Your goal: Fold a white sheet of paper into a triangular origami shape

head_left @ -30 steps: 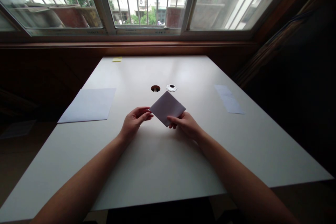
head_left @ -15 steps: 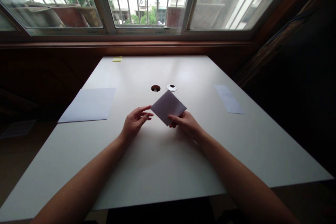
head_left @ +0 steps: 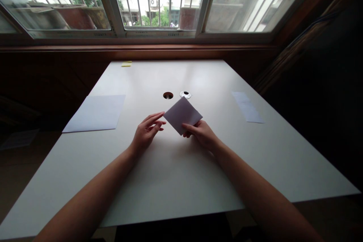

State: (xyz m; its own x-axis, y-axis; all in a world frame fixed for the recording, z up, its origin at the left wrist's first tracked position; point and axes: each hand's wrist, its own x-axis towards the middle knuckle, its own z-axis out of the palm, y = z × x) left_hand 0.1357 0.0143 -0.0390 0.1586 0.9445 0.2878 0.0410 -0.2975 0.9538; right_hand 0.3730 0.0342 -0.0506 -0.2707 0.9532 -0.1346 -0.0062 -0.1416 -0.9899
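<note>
Above the middle of the white table (head_left: 170, 181), a small square of paper (head_left: 181, 113) is held up with one corner pointing away from me. My right hand (head_left: 200, 132) pinches its near right edge, thumb on top and fingers underneath. On the other side, my left hand (head_left: 147, 130) has its fingers stretched out and apart. Its index fingertip is at the paper's left corner, and I cannot tell whether it touches. Nothing is gripped in that hand.
A stack or sheet of white paper (head_left: 95, 113) lies at the left edge, and a narrow paper strip (head_left: 247, 107) lies at the right. Beyond the hands are a round table hole (head_left: 168, 95) and a metal ring cover (head_left: 185, 94). Yellow sticky notes (head_left: 126, 64) sit at the far left.
The paper square has shifted very slightly right and away from me. My left fingers have straightened a little; my right hand keeps its pinch.
</note>
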